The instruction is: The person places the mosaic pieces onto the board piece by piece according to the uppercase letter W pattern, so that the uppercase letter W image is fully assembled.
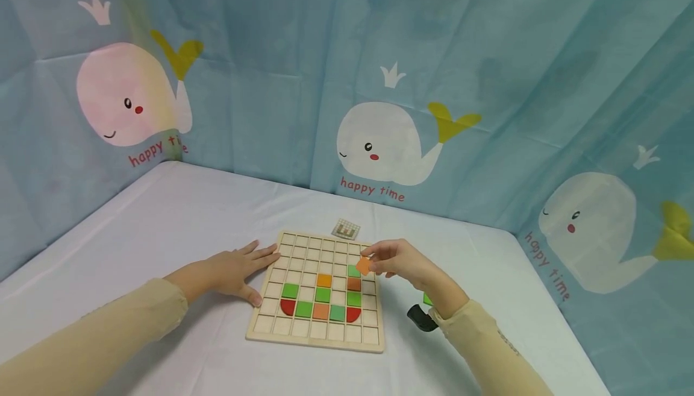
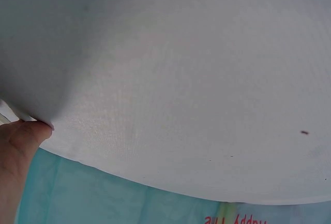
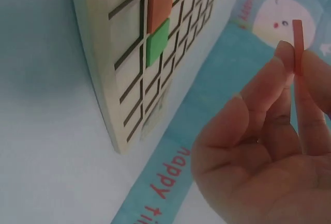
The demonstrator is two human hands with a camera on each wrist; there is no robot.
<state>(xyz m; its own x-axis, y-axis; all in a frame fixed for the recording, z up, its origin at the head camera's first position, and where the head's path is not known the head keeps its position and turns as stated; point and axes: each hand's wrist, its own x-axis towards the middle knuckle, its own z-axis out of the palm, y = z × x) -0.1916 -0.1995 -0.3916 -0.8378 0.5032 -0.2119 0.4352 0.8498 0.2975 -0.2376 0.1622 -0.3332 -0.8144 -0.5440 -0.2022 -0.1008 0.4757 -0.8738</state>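
Note:
A wooden grid board (image 1: 314, 342) lies on the white table with coloured tiles in several squares. Some tiles are green, some orange, and two red rounded ones (image 1: 288, 307) sit near its lower rows. My left hand (image 1: 238, 270) rests at the board's left edge with fingers spread. Only part of that hand (image 2: 20, 151) shows in the left wrist view. Between thumb and fingertips, my right hand (image 1: 403, 261) pinches an orange square tile (image 1: 364, 265) above the board's right side. Edge-on, the same tile (image 3: 298, 45) appears in the right wrist view, apart from the board.
A small card (image 1: 346, 229) with a grid pattern lies just behind the board. Right of the board, a black object (image 1: 422, 317) and a green piece (image 1: 427, 299) are partly hidden by my right arm. A blue whale-print curtain (image 1: 271, 113) stands behind the table.

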